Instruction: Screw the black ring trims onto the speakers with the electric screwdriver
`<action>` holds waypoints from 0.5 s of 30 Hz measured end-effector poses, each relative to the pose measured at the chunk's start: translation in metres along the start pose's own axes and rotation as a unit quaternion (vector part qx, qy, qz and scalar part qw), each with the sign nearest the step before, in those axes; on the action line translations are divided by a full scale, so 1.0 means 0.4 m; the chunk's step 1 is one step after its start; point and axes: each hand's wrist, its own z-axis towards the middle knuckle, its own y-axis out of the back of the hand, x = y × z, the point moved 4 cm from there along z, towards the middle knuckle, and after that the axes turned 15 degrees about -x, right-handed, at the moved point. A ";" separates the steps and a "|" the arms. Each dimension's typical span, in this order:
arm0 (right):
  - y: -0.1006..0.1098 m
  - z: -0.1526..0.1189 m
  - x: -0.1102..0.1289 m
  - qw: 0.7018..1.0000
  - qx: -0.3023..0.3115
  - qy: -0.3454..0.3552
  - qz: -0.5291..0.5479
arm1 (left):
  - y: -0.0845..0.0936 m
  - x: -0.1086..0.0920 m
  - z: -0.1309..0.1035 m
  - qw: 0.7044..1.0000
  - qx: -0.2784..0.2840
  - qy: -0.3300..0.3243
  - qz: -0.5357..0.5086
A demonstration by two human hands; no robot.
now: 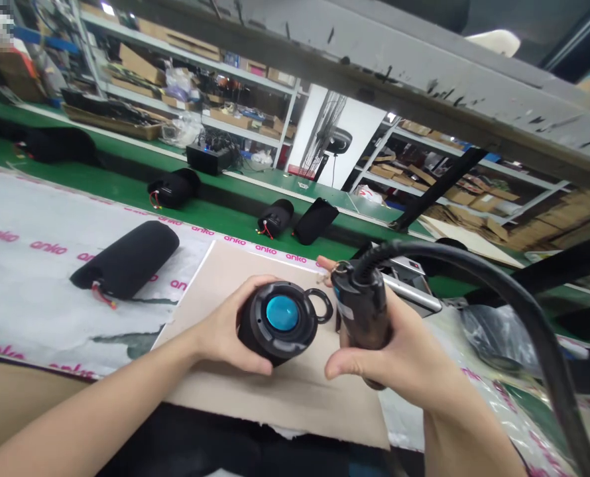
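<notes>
My left hand (228,331) is wrapped round a black cylindrical speaker (281,318). Its round end faces up toward me, with a shiny blue disc in the middle and a black ring-shaped loop (319,305) on the right side. In my right hand (404,351) is a black corded electric screwdriver (360,305), cable end up; its tip cannot be made out. The screwdriver stands just right of the loop. Beneath both hands lies a sheet of brown cardboard (210,387).
Another black speaker body (130,258) with red wires lies on the printed sheeting at left. Several more rest along the green bench, including one (275,217) beyond the cardboard. The screwdriver's thick cable (518,298) arches right. A grey beam (374,73) crosses overhead.
</notes>
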 end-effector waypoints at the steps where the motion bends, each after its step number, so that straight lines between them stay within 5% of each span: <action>1: -0.002 -0.003 -0.015 0.999 0.034 -0.015 0.024 | -0.002 -0.003 0.003 0.999 0.030 0.015 -0.013; 7: -0.054 -0.007 -0.035 0.984 0.132 -0.040 0.111 | -0.001 -0.022 0.012 0.989 0.103 0.098 -0.031; 10: -0.071 -0.006 -0.031 0.984 0.128 -0.043 0.119 | 0.006 -0.043 -0.002 0.989 0.104 0.107 -0.009; 15: -0.072 -0.018 -0.049 0.988 0.103 -0.041 0.111 | -0.014 -0.092 -0.048 0.994 -0.030 0.071 0.077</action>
